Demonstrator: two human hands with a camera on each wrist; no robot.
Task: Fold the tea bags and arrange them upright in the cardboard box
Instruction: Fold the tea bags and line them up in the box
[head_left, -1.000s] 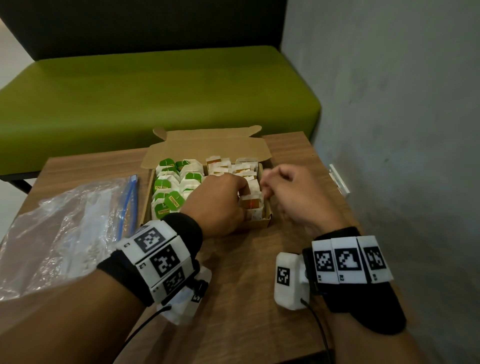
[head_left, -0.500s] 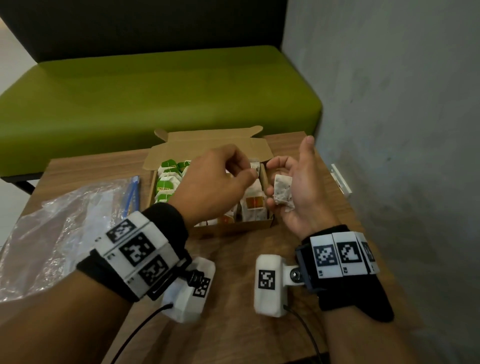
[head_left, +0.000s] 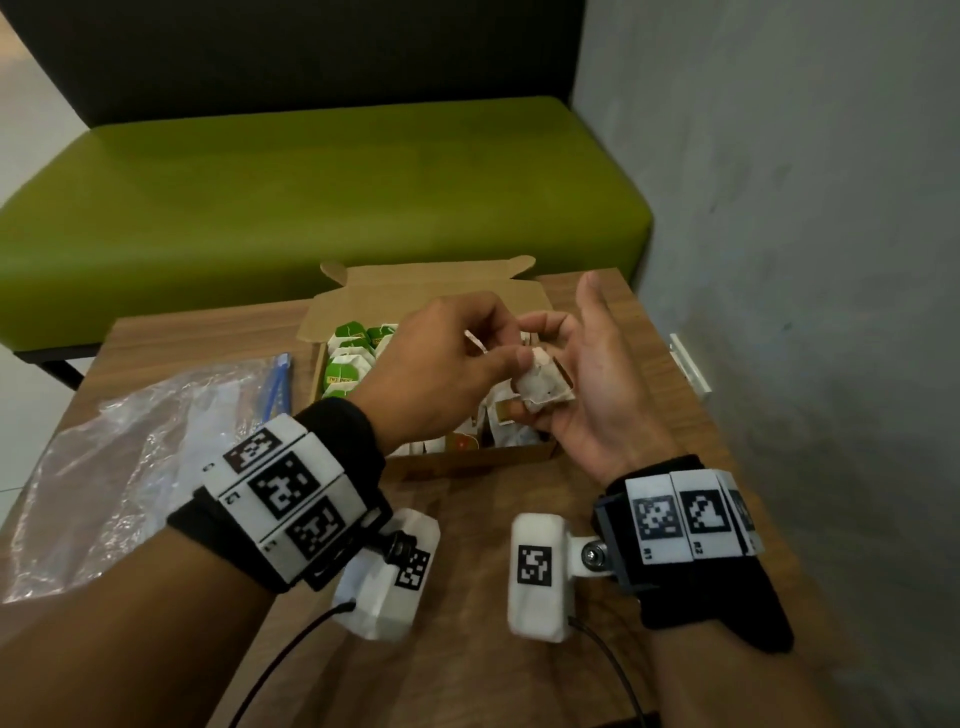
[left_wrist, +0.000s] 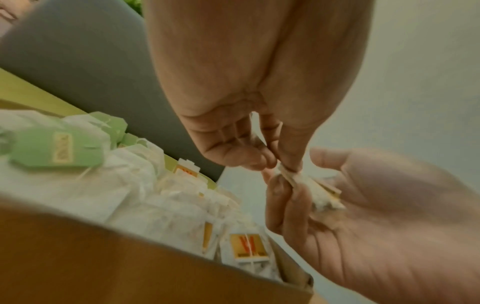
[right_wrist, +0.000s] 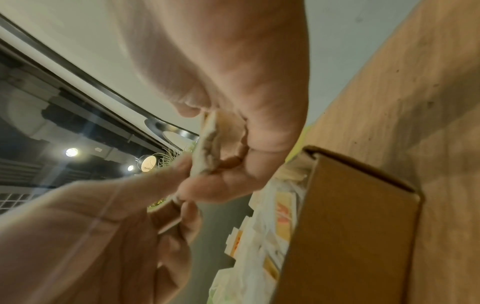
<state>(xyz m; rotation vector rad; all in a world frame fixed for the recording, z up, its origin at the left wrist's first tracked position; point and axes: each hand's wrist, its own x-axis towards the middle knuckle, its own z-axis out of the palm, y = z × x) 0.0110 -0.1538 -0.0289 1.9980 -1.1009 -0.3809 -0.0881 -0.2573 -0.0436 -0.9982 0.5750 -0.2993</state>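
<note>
Right hand (head_left: 597, 395) palm up above the near right corner of the cardboard box (head_left: 467, 460), fingers curled around a tea bag (head_left: 543, 387). Left hand (head_left: 441, 374) pinches that bag's top edge, thumb against fingertips. A second ago both hands were down in the box; the bag has since come up and out, half a second ago lying in the right palm only. Likely folding now, placing next. Box mostly full: green-tagged bags (head_left: 345, 371) left, orange-tagged near right. Plastic bag (head_left: 130, 467) at the table's left edge.
</note>
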